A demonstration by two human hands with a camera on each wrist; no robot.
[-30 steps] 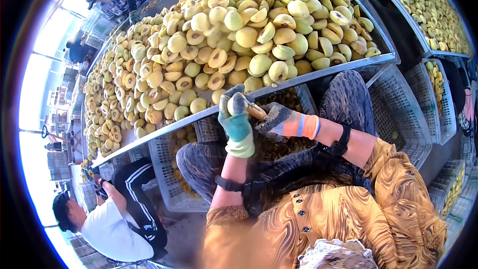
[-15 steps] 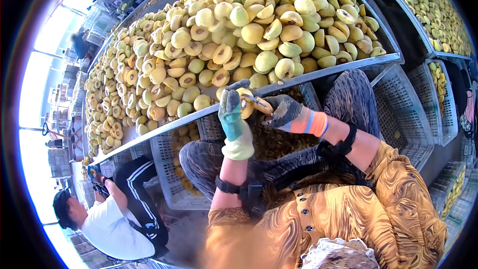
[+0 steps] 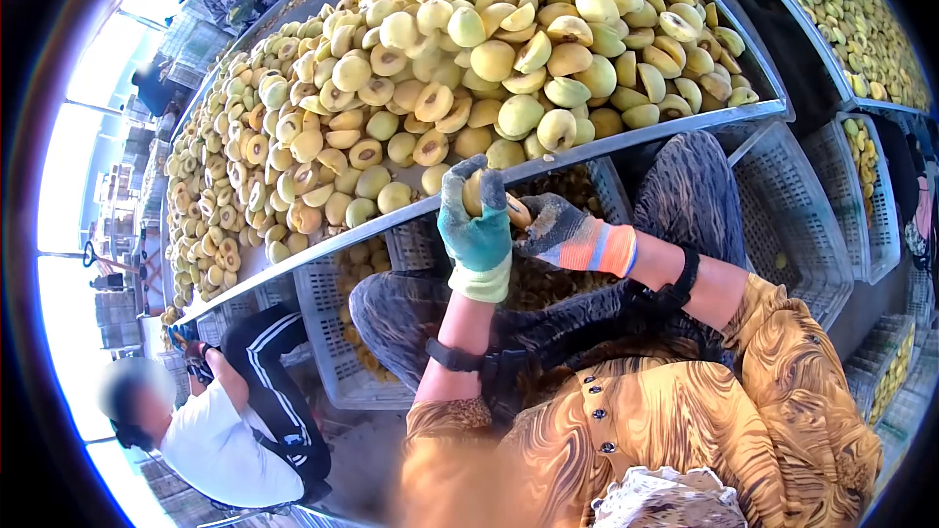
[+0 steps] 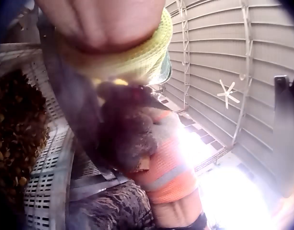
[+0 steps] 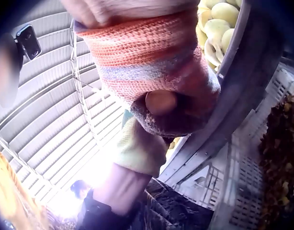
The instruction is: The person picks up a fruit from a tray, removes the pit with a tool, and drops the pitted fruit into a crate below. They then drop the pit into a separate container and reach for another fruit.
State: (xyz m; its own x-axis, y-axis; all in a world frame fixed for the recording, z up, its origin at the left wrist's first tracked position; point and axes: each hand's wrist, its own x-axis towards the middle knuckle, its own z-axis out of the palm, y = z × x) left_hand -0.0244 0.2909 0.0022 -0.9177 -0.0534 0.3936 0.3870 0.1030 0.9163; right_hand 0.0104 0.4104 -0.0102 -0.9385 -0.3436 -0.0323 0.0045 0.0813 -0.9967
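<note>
In the head view my left hand (image 3: 476, 240), in a green and cream glove, grips a yellow-green stone fruit (image 3: 473, 194) just off the metal tray's near edge. My right hand (image 3: 565, 233), in a grey glove with an orange cuff, grips a small wooden-handled knife (image 3: 518, 212) pointed toward the fruit. The round butt of its wooden handle (image 5: 161, 102) pokes out of the fist in the right wrist view. My left fingers hide the blade and most of the fruit. Halved stone fruit (image 3: 430, 103), some with brown hollows showing, lie heaped just beyond both hands.
The tray's metal rim (image 3: 636, 145) runs close in front of my hands. Below it a plastic crate (image 4: 48, 177) holds dark brown pieces. Other crates (image 3: 782, 205) stand at the right. A person in a white shirt (image 3: 230, 455) sits at the left.
My left hand has turned, its back now toward the head camera and its fingers wrapped round the fruit. The fruit's cut face and the metal blade, visible half a second ago, are now hidden.
</note>
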